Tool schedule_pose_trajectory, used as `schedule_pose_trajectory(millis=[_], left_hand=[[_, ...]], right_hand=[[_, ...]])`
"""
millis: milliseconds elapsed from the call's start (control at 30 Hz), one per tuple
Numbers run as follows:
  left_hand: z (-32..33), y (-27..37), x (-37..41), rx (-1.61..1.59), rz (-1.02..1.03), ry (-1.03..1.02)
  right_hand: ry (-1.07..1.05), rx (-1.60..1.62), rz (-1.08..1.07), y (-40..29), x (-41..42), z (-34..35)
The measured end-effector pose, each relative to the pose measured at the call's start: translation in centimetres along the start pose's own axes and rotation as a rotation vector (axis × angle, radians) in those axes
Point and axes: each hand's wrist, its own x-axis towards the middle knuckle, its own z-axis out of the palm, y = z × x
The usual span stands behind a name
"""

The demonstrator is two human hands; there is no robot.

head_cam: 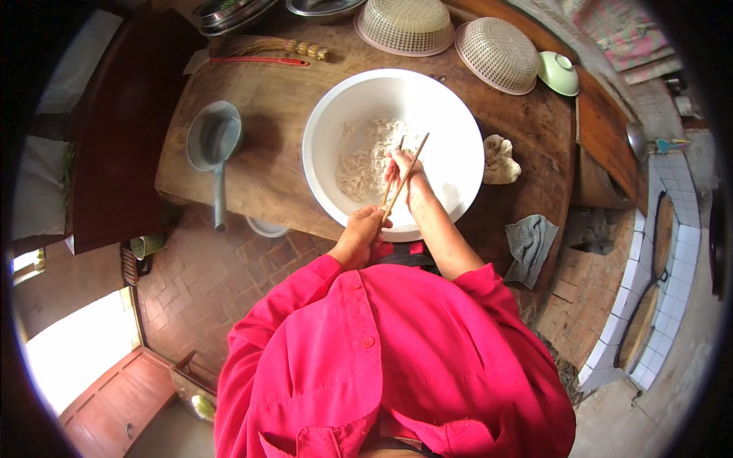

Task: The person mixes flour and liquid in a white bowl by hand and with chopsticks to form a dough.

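A large white basin (320, 189) stands at the table's front edge, before my body. Inside it lies crumbly, flaky dough with flour (361, 169), mostly on the left and middle of the bottom. My left hand (362, 229) grips the near ends of a pair of wooden chopsticks (408, 174) at the basin's near rim. Over the dough, my right hand (405, 166) has its fingers curled around one chopstick farther up; the other crosses over the back of this hand. Both chopsticks point away from me, their tips apart. The fingertips' exact contact is partly hidden.
On the wooden table (269, 143), a grey-blue ladle (215, 137) lies left, its handle over the edge. A whitish crumpled thing (501, 160) and a grey cloth (531, 246) lie right. Behind are upturned plastic baskets (405, 26), a green bowl (558, 74) and a straw brush (275, 46).
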Motion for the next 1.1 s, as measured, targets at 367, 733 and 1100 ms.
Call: schedule_pose_trajectory(millis=[367, 733, 1100], left_hand=[[0.7, 0.1, -1.2, 0.185, 0.114, -0.039], [-0.8, -1.0, 0.5, 0.4, 0.277, -0.096], [-6.6, 2.4, 1.0, 0.603, 0.562, -0.053]], right_hand=[[0.102, 0.193, -0.081, -4.0, 3.2, -1.6], [-0.119, 0.032, -0.012, -6.1, 2.5, -2.5], [0.134, -1.071, -0.012, -5.2, 5.8, -6.7]])
